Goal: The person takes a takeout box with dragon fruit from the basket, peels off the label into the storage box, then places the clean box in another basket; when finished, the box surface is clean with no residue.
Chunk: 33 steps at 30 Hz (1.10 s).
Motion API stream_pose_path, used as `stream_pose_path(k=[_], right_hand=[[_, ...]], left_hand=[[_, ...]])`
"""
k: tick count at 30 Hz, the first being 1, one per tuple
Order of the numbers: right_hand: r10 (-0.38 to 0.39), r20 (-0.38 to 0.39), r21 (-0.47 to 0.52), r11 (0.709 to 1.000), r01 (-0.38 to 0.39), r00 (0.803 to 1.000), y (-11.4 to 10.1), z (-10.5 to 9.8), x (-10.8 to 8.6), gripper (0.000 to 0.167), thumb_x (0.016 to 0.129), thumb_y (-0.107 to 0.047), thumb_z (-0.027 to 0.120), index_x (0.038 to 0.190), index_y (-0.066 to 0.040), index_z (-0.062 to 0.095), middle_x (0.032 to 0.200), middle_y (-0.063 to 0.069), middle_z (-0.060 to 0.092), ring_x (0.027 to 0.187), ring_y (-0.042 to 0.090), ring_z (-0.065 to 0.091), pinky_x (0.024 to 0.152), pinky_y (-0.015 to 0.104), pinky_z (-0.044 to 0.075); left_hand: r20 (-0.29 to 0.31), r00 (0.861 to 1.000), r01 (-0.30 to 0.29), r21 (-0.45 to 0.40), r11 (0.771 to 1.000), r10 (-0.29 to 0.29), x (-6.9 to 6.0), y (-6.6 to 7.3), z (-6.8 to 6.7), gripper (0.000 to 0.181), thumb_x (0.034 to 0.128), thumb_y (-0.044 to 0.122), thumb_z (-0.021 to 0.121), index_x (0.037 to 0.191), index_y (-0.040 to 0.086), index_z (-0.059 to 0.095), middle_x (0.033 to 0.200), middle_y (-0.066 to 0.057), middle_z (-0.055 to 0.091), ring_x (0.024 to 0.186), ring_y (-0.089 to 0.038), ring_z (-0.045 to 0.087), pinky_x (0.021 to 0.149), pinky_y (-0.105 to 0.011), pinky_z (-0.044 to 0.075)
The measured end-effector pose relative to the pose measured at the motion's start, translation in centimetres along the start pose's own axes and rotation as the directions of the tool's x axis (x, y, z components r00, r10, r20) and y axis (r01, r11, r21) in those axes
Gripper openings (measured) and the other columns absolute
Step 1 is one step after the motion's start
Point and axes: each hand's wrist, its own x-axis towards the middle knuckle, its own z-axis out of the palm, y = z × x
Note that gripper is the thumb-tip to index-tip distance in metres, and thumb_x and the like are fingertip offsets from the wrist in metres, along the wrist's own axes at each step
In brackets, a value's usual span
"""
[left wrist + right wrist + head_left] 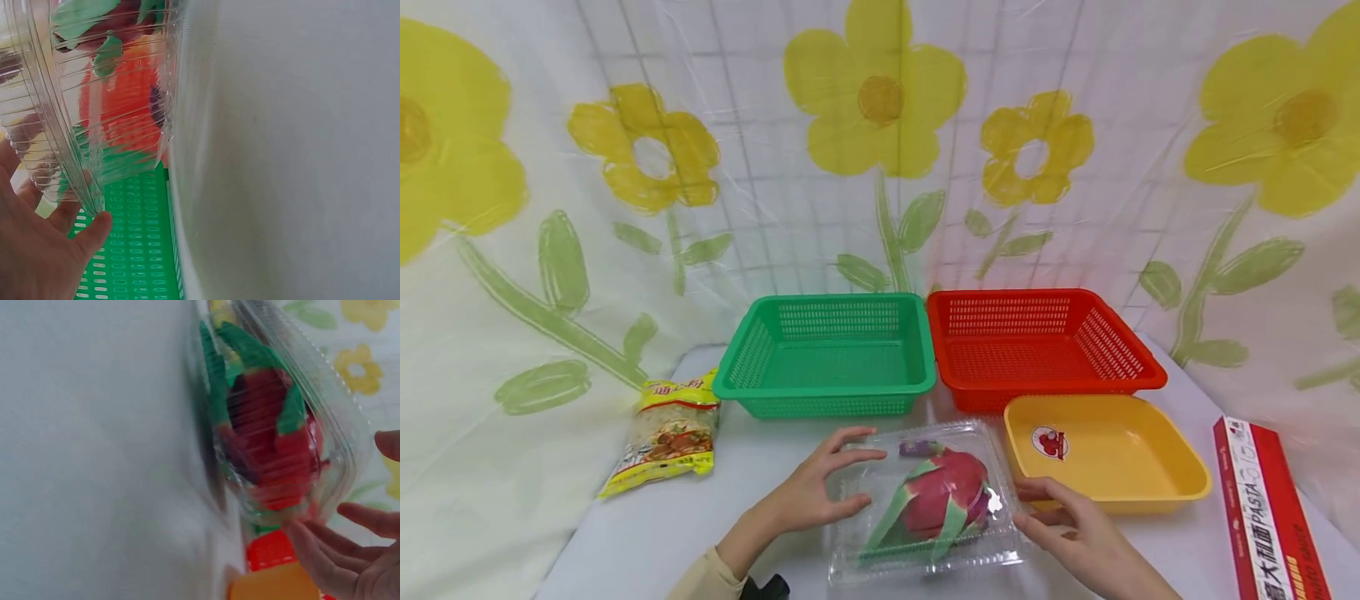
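A clear plastic clamshell box (880,546) with a red, green-leaved dragon fruit (942,492) inside sits at the front middle of the table. A small purple label (917,448) shows near its back edge. At the box's left side my left hand (820,479) has its fingers spread, and its thumb touches the rim in the left wrist view. My right hand (1075,529) is at the box's right side. Its fingers are loosely extended; in the right wrist view one fingertip meets the box's edge, while another finger stands apart from it.
Behind the box stand a green basket (824,392) and a red basket (1052,387). A yellow tray (1150,506) lies just right of the box. A yellow food bag (673,433) is at the left, and a red pasta box (1270,508) at the far right.
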Motion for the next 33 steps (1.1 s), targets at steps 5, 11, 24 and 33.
stream_pose_path(k=[5,11,24,33], right_hand=[[0.103,0.012,0.054,0.993,-0.103,0.995,0.5,1.3,0.3,0.074,0.094,-0.044,0.064,0.153,-0.014,0.031,0.147,0.023,0.042,0.109,0.029,0.060,0.086,0.049,0.055],[0.075,-0.003,0.267,0.961,-0.071,0.997,0.9,3.9,0.7,0.079,0.097,-0.037,0.061,0.159,-0.029,0.011,0.158,0.025,0.013,0.108,0.034,0.058,0.079,0.050,0.057],[0.013,-0.082,0.457,0.889,0.026,0.997,1.1,5.6,2.0,0.079,0.096,-0.030,0.059,0.159,-0.034,0.011,0.162,0.019,-0.005,0.118,0.043,0.051,0.082,0.057,0.054],[-0.083,-0.097,0.484,0.867,0.120,0.992,2.9,5.7,1.7,0.073,0.097,-0.016,0.056,0.157,-0.017,0.014,0.155,0.032,0.008,0.117,0.047,0.051,0.078,0.064,0.052]], left_hand=[[0.018,1.000,-0.004,0.011,1.000,0.004,0.1,0.0,-0.4,0.054,0.0836,0.017,0.076,0.135,0.019,0.060,0.150,-0.003,0.040,0.136,-0.023,0.040,0.099,-0.059,0.043],[0.038,0.999,0.006,-0.002,1.000,-0.006,0.2,0.0,-1.1,0.055,0.0848,0.015,0.076,0.137,0.018,0.059,0.150,-0.003,0.038,0.137,-0.024,0.039,0.100,-0.054,0.044],[0.063,0.998,0.025,0.050,0.998,-0.029,1.2,0.3,-2.2,0.052,0.0863,0.024,0.076,0.136,0.024,0.060,0.149,-0.003,0.041,0.135,-0.022,0.041,0.101,-0.053,0.044],[-0.016,0.993,-0.111,0.236,0.965,0.118,6.8,2.5,-2.6,0.041,0.0878,0.033,0.071,0.127,0.022,0.065,0.130,0.001,0.059,0.116,-0.017,0.058,0.089,-0.044,0.050]])
